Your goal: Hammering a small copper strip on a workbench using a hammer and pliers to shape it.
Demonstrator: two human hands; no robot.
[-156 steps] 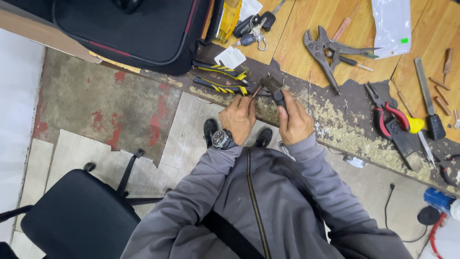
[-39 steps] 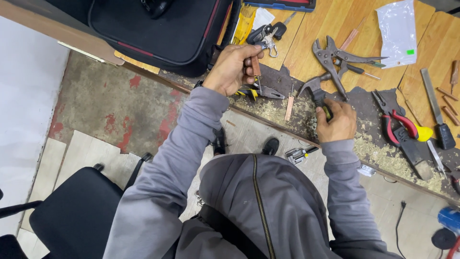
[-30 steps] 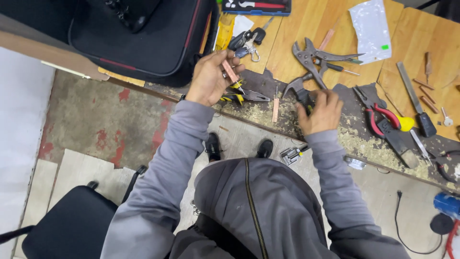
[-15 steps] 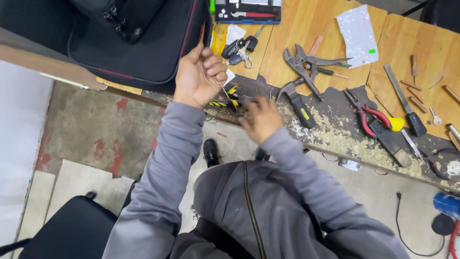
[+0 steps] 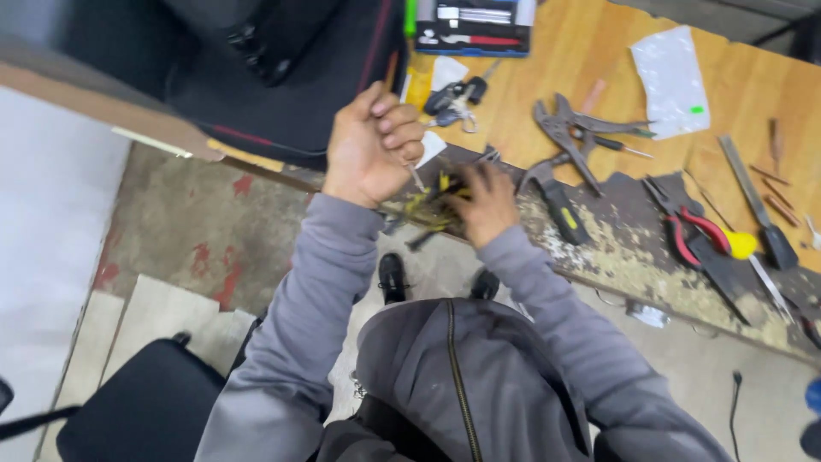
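My left hand [image 5: 372, 145] is raised at the bench edge, beside the black bag [image 5: 282, 77]. Its fingers are curled around a small thin metal piece [image 5: 416, 177] that sticks out below them. My right hand [image 5: 479, 201] is blurred with motion. It lies over a yellow-and-black hand tool [image 5: 425, 205] on the worn front edge of the wooden bench [image 5: 599, 51]. Whether it grips that tool is unclear. Both arms are in grey sleeves.
On the bench lie a bunch of keys [image 5: 453, 98], locking pliers [image 5: 569, 141], red-handled pliers [image 5: 693, 231], a yellow-handled screwdriver [image 5: 744, 248], a clear plastic bag [image 5: 671, 81] and an open tool case [image 5: 475, 21]. A black chair [image 5: 137, 402] stands at lower left.
My right hand has swung left from the locking pliers to the yellow-and-black tool at the bench edge. My left hand stayed raised near the bag, fingers curling tighter.
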